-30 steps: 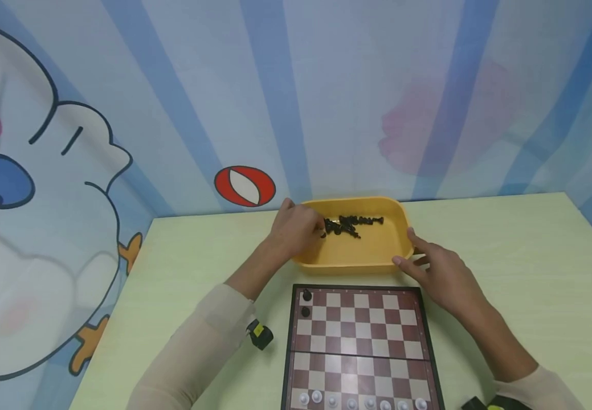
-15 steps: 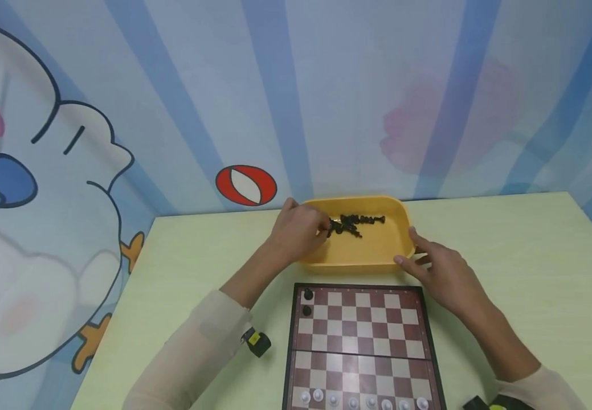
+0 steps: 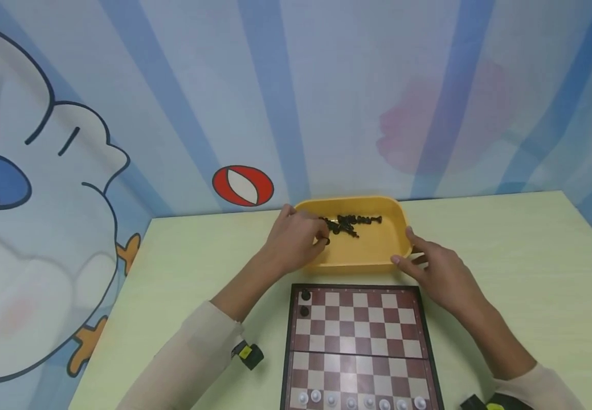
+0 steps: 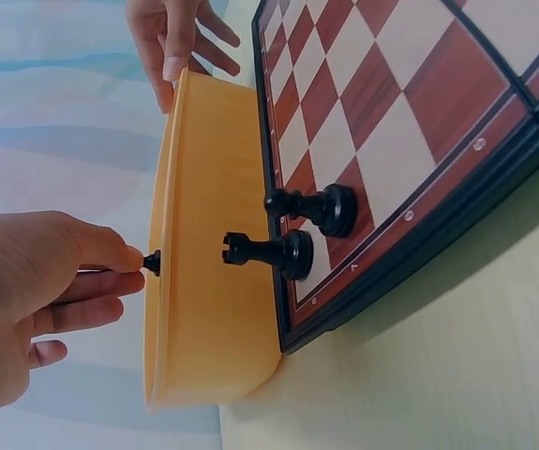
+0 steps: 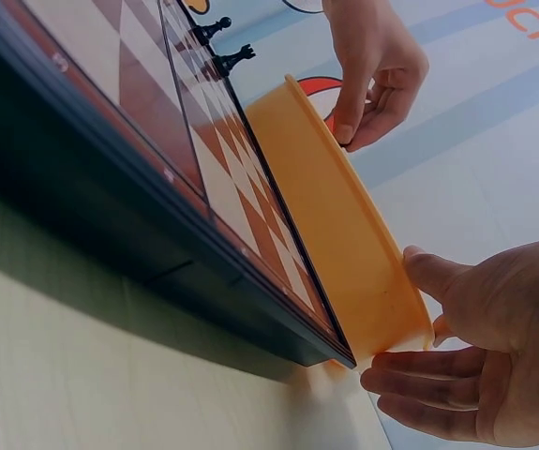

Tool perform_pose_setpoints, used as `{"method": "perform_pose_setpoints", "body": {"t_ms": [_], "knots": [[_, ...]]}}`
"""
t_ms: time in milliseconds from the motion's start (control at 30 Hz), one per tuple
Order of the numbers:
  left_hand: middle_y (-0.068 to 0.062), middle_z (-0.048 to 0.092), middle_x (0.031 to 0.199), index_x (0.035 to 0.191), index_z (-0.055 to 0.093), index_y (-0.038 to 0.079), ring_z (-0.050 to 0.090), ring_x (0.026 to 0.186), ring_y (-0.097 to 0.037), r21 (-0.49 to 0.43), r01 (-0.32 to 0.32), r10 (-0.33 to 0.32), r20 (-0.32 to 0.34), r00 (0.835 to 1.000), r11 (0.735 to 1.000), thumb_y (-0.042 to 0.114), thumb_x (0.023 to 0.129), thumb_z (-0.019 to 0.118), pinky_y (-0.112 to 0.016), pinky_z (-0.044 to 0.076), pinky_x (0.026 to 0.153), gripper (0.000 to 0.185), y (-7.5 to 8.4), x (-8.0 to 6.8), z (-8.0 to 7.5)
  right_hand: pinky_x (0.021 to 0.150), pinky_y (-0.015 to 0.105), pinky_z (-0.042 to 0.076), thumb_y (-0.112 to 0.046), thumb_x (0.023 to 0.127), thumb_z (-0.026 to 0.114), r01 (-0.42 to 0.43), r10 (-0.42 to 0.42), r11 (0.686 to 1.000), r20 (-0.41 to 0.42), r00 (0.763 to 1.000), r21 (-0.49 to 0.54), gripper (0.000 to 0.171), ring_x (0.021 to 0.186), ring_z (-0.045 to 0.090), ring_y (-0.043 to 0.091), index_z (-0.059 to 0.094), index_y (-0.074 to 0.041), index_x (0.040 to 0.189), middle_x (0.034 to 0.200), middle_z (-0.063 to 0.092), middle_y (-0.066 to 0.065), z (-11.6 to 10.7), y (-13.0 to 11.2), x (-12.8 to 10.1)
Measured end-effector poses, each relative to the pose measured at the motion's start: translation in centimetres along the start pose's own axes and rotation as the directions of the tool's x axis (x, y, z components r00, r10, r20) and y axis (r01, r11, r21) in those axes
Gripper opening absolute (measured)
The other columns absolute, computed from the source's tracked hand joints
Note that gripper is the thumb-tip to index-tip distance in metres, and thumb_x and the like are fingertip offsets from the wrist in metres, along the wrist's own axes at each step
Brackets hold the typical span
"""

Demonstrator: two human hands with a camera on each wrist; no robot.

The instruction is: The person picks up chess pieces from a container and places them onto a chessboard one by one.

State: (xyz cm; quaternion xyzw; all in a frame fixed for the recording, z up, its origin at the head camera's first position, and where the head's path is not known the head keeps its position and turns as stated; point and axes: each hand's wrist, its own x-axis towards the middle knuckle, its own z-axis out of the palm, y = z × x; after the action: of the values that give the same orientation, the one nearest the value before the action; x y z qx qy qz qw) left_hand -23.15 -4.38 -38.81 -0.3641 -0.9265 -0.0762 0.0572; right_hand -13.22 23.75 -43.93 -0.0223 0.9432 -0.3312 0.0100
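Left hand [image 3: 296, 236] pinches a black chess piece [image 4: 152, 262] at the near-left rim of the yellow tray [image 3: 372, 256]; the piece lies roughly level, long axis pointing toward the chessboard [image 3: 359, 341]. Right hand [image 3: 436, 270], fingers relaxed, rests against the tray's right end on the counter [image 3: 521, 267]. Compared with a second ago, the left hand has drawn back from the pile of pieces [image 3: 349, 224].
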Motion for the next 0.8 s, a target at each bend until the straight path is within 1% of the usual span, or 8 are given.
{"method": "perform_pose_setpoints", "body": {"t_ms": [333,433,600,800], "knots": [[0.007,0.08,0.089,0.096,0.084,0.019,0.068,0.089,-0.016,-0.013,-0.024,0.024,-0.024,0.999,1.0,0.014,0.094,0.079,-0.045,0.04,0.093,0.007,0.2,-1.2,-0.2,0.084,0.055,0.061,-0.047,0.105,0.065,0.002,-0.002,1.0,-0.003,1.0,0.003,0.081,0.116,0.071,0.044,0.03,-0.007,0.166,0.14,0.066,0.029,0.0,0.0,-0.1],[0.007,0.081,0.09,0.097,0.084,0.018,0.07,0.09,-0.015,-0.032,-0.01,0.01,-0.015,1.0,0.999,0.016,0.094,0.079,-0.045,0.041,0.093,0.005,0.3,-1.5,-0.4,0.083,0.055,0.061,-0.046,0.105,0.065,0.005,-0.005,1.0,-0.005,1.0,0.007,0.081,0.116,0.072,0.044,0.031,-0.007,0.166,0.14,0.066,0.029,-0.1,-0.1,-0.2],[0.007,0.081,0.09,0.098,0.085,0.018,0.07,0.09,-0.014,-0.067,0.038,-0.038,0.008,0.999,0.997,0.019,0.095,0.081,-0.044,0.042,0.092,0.005,0.5,-2.3,-0.8,0.083,0.055,0.061,-0.048,0.105,0.065,0.0,0.0,1.0,0.004,1.0,0.01,0.082,0.116,0.071,0.044,0.03,-0.008,0.167,0.14,0.065,0.029,0.0,-0.1,-0.2],[0.008,0.081,0.091,0.099,0.085,0.018,0.072,0.087,-0.011,-0.082,0.036,-0.036,0.0,0.999,0.996,0.018,0.094,0.081,-0.043,0.041,0.09,0.006,0.7,-3.3,-1.0,0.084,0.056,0.06,-0.048,0.105,0.065,-0.005,0.005,1.0,0.001,1.0,0.01,0.082,0.117,0.071,0.044,0.03,-0.008,0.167,0.138,0.067,0.028,0.1,-0.1,-0.2]]}}
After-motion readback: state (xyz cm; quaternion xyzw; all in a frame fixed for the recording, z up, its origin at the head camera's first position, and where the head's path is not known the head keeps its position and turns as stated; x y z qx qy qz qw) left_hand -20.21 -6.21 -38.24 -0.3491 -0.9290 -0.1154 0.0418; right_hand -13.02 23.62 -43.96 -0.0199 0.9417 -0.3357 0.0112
